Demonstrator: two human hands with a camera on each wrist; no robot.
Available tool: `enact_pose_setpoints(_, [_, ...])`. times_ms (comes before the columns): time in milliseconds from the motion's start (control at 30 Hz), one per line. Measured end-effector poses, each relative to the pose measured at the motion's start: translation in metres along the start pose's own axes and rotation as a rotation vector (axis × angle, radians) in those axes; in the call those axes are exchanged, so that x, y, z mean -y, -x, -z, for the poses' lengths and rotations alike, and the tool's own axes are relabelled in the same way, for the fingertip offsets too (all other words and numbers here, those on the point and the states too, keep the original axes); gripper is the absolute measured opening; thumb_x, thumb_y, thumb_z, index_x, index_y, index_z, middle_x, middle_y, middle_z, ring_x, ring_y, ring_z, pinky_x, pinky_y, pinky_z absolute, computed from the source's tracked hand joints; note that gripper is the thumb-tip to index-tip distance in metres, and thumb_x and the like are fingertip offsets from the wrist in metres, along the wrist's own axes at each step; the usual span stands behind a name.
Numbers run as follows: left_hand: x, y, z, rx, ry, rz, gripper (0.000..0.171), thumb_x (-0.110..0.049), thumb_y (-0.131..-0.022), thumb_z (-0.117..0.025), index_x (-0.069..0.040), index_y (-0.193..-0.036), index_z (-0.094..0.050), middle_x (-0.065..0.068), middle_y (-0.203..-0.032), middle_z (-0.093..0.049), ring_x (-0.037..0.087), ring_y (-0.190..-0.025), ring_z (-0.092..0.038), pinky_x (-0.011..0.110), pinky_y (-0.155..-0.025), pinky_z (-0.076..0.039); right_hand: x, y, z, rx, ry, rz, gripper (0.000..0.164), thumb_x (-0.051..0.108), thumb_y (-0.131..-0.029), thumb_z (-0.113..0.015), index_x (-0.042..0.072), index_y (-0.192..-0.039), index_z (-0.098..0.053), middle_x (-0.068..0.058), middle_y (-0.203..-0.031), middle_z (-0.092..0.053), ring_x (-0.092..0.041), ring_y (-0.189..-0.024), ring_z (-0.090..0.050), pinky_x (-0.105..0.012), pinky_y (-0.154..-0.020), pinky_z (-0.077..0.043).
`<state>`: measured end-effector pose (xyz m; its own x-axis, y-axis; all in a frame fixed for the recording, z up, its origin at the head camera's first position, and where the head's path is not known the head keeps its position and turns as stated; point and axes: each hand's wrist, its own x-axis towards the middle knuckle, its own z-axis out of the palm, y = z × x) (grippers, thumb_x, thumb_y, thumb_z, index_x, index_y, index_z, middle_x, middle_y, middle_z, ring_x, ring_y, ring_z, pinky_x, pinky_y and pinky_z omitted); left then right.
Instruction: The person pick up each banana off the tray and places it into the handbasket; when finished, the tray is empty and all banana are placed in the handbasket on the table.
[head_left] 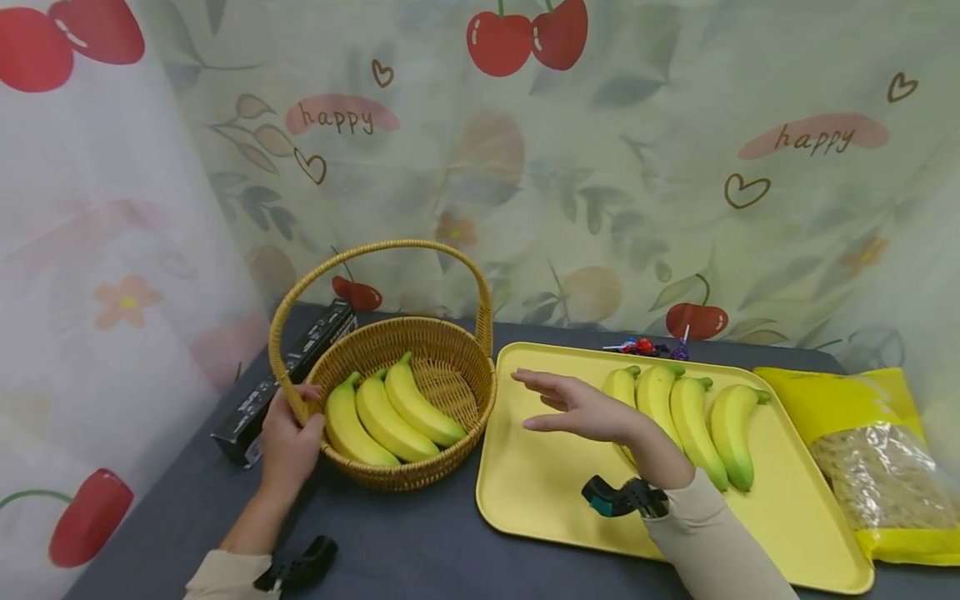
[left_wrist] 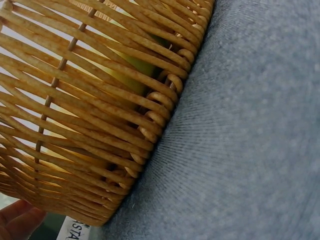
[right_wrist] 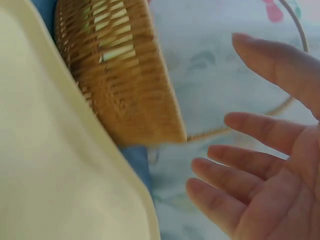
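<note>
My left hand (head_left: 291, 437) grips the wicker basket (head_left: 401, 477) at its left side, where the arched handle meets the rim. Three bananas (head_left: 375, 410) lie side by side inside the basket. In the left wrist view the woven wall (left_wrist: 95, 100) fills much of the picture, and part of the left hand's fingers shows at the lower left corner. My right hand (head_left: 581, 408) hovers over the yellow tray (head_left: 540, 500), fingers extended and thumb apart, holding nothing. Several bananas (head_left: 693, 421) lie on the tray's right half, partly behind the right forearm.
A long black box (head_left: 258, 408) lies left of the basket. Behind the tray sit some wrapped lollipops (head_left: 645, 346). At the tray's right lies a yellow bag (head_left: 877, 467) with a see-through window. A printed curtain (head_left: 570, 183) hangs behind the grey tabletop (head_left: 420, 550).
</note>
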<state>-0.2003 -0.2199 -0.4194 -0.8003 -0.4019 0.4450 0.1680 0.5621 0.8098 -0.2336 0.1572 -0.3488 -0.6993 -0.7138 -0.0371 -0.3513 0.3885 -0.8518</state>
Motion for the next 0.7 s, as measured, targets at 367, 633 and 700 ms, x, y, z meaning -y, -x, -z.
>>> enact_pose_setpoints(367, [-0.001,0.000,0.000,0.007,0.002,0.012,0.021,0.004,-0.075,-0.051,-0.002,-0.095,-0.053,0.013,-0.107,-0.064,0.016,-0.098,-0.055,0.009,-0.071,-0.034,-0.036,0.036,0.007,-0.323,-0.049,-0.090,0.070,0.029,-0.090,-0.059,0.008,-0.146,-0.024,-0.019,-0.150,-0.028,-0.038,-0.138,-0.026,-0.053,-0.109,-0.023])
enact_pose_setpoints(633, [0.000,0.000,0.001,0.004,0.010,0.009,0.021,0.004,-0.075,-0.051,-0.002,-0.095,-0.053,0.014,-0.106,-0.064,0.023,-0.102,-0.056,0.011,-0.075,-0.034,-0.054,0.048,0.019,-0.483,-0.011,-0.166,0.063,0.030,-0.090,-0.057,0.003,-0.143,-0.032,-0.022,-0.149,-0.028,-0.041,-0.139,-0.020,-0.054,-0.109,-0.019])
enact_pose_setpoints(700, [0.001,0.000,0.001,0.005,0.010,0.007,0.021,0.004,-0.075,-0.051,-0.002,-0.095,-0.053,0.014,-0.106,-0.064,0.023,-0.102,-0.056,0.013,-0.075,-0.035,-0.058,0.051,0.020,-0.506,-0.009,-0.194,0.063,0.030,-0.090,-0.058,0.004,-0.142,-0.033,-0.022,-0.149,-0.028,-0.042,-0.139,-0.019,-0.054,-0.110,-0.019])
